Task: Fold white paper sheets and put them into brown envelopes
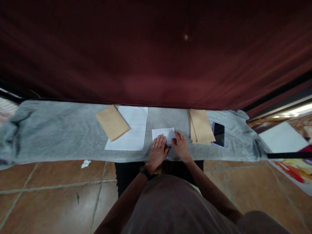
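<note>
A small folded piece of white paper (162, 131) lies in front of me on the grey cloth. My left hand (158, 150) rests flat on its lower left part, fingers stretched out. At the paper's right edge is my right hand (180, 147), with thumb and forefinger closed on that edge. To the left, larger white sheets (135, 130) lie partly under a brown envelope (112, 123). Right of my hands sits a small stack of brown envelopes (201, 125).
A phone (219, 135) lies beside the envelope stack. The grey cloth (60, 130) covers a narrow surface against a dark red hanging (156, 65). Dark bars and a white board (284, 136) stand at right. A white scrap (85, 163) is on the tiled floor.
</note>
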The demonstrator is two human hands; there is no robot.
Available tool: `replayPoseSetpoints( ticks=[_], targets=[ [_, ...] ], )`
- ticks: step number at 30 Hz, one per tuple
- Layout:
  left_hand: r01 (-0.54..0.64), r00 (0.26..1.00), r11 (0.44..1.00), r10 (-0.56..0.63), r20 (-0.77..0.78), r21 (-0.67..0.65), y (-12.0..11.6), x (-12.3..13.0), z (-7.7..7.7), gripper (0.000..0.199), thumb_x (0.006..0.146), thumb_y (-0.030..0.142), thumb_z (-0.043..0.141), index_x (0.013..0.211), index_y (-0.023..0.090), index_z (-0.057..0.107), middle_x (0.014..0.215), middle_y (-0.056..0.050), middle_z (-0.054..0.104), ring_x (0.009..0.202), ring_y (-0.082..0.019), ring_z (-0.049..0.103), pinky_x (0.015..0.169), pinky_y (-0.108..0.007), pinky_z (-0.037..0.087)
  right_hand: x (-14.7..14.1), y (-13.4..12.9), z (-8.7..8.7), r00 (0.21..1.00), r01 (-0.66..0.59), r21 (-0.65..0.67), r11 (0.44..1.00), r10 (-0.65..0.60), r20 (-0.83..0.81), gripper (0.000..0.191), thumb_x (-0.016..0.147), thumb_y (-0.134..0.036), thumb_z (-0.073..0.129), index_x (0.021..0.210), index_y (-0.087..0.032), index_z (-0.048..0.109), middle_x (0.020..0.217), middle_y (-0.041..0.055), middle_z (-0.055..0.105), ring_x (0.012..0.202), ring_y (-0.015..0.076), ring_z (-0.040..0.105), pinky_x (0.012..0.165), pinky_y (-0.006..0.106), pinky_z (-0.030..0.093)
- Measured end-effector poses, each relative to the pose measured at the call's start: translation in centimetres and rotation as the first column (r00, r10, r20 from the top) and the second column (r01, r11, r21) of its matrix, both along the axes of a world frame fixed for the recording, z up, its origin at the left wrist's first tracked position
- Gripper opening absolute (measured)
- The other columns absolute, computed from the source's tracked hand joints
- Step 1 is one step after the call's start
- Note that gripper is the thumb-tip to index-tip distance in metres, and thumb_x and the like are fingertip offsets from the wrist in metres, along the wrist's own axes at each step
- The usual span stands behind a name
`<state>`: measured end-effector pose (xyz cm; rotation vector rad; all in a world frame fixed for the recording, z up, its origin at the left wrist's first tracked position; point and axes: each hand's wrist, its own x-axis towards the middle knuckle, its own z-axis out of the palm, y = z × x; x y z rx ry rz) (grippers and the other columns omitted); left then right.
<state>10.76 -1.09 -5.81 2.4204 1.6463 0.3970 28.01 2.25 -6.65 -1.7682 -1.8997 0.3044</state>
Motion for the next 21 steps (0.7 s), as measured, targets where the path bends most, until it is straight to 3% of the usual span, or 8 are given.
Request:
replayPoseSetpoints(
  ticks=[5, 8, 12, 15, 17, 21],
  targets=[
    [-0.005, 1.000, 1.000, 0.005, -0.024, 0.016, -0.1, 0.1, 0.3, 0.063, 0.103, 0.038, 0.041, 0.156, 0.006, 0.032, 0.164, -0.016, 0.031, 0.156, -0.025, 0.020, 0.127, -0.047, 0.025, 0.1, 0.4, 0.6, 0.992, 0.007, 0.005, 1.000, -0.007, -0.129, 0.048, 0.093, -0.022, 0.048, 0.141, -0.018, 0.055, 0.124, 0.0148, 0.066, 0.114, 0.0277, 0.062, 0.099, 0.046, 0.051],
    [-0.011, 1.000, 0.999, 0.012, -0.021, 0.037, -0.1, 0.2, 0.3, 0.065, 0.102, 0.037, 0.042, 0.156, 0.005, 0.030, 0.164, -0.017, 0.032, 0.156, -0.026, 0.020, 0.126, -0.049, 0.026, 0.3, 0.3, 0.9, 0.958, 0.002, 0.015, 1.000, 0.002, -0.287, 0.048, 0.092, -0.027, 0.049, 0.139, -0.017, 0.056, 0.113, 0.0139, 0.068, 0.102, 0.0262, 0.065, 0.093, 0.044, 0.054],
    [0.038, 0.998, 0.997, -0.034, -0.055, 0.061, -0.1, 0.2, 1.1, 0.066, 0.101, 0.037, 0.043, 0.156, 0.003, 0.031, 0.165, -0.018, 0.029, 0.156, -0.028, 0.017, 0.127, -0.051, 0.022, 0.6, 0.3, 1.3, 0.884, -0.011, -0.046, 0.999, -0.012, -0.468, 0.033, 0.089, -0.038, 0.053, 0.110, -0.017, 0.069, 0.099, 0.0113, 0.069, 0.086, 0.0230, 0.066, 0.082, 0.039, 0.056],
    [0.099, 0.990, 0.992, -0.091, -0.110, 0.078, 0.0, 0.2, 2.1, 0.065, 0.101, 0.037, 0.042, 0.157, 0.004, 0.030, 0.167, -0.015, 0.023, 0.157, -0.028, 0.013, 0.129, -0.053, 0.016, 0.9, 0.3, 1.7, 0.856, -0.001, -0.117, 0.993, -0.059, -0.513, 0.027, 0.084, -0.045, 0.058, 0.087, -0.020, 0.068, 0.086, 0.0063, 0.067, 0.076, 0.0205, 0.062, 0.075, 0.036, 0.055],
    [0.122, 0.984, 0.988, -0.107, -0.145, 0.093, 0.0, 0.3, 2.9, 0.066, 0.101, 0.035, 0.042, 0.159, 0.006, 0.028, 0.168, -0.014, 0.020, 0.157, -0.029, 0.012, 0.129, -0.054, 0.014, 1.0, 0.4, 2.2, 0.804, 0.009, -0.147, 0.989, -0.095, -0.587, 0.027, 0.083, -0.047, 0.060, 0.082, -0.021, 0.065, 0.079, 0.0029, 0.066, 0.072, 0.0186, 0.059, 0.072, 0.034, 0.054],
    [0.160, 0.971, 0.978, -0.133, -0.199, 0.130, 0.3, 0.7, 4.3, 0.067, 0.098, 0.022, 0.044, 0.161, 0.015, 0.025, 0.170, -0.006, 0.016, 0.157, -0.028, 0.012, 0.129, -0.054, 0.016, 1.2, 0.8, 3.6, 0.592, 0.073, -0.102, 0.992, -0.125, -0.796, 0.032, 0.086, -0.049, 0.060, 0.097, -0.019, 0.064, 0.090, 0.0029, 0.069, 0.080, 0.0173, 0.061, 0.078, 0.034, 0.054]
  ],
)
